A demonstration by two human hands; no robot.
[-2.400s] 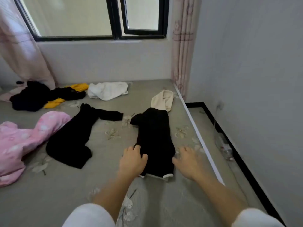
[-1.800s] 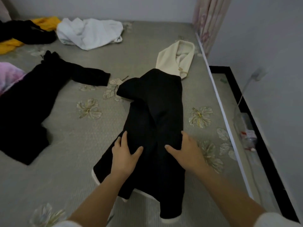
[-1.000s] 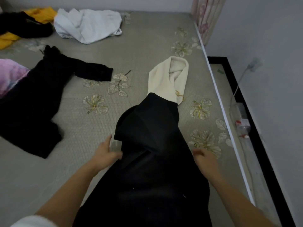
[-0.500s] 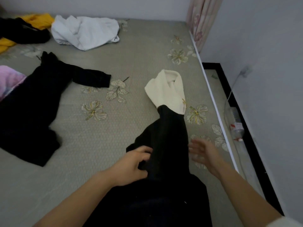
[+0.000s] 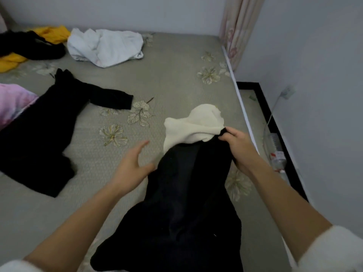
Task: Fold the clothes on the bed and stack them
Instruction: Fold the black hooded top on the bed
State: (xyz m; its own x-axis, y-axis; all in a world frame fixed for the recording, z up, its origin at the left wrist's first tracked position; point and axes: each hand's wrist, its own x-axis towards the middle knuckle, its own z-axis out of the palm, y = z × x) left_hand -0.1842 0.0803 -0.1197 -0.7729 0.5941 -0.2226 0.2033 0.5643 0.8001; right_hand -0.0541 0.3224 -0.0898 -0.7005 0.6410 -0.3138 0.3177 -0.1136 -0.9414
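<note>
A black garment (image 5: 182, 203) with a cream hood (image 5: 194, 126) lies lengthwise on the grey flowered bed (image 5: 167, 79), pulled close to me. My right hand (image 5: 238, 148) pinches the black cloth at its far right corner, just below the hood. My left hand (image 5: 131, 165) hovers at the garment's left edge with the fingers spread and nothing in them. Left of it lies a second black garment (image 5: 45, 124), spread out with one sleeve pointing right.
At the back lie a crumpled white garment (image 5: 106, 46), a yellow garment (image 5: 49, 35) and a black heap (image 5: 25, 46). A pink garment (image 5: 11, 103) is at the left edge. Right of the bed a gap holds a plastic bottle (image 5: 277, 152), then the wall.
The black garment has been dragged toward me and its hood has bunched up. My right hand has taken hold near the hood; my left hand has let go and opened.
</note>
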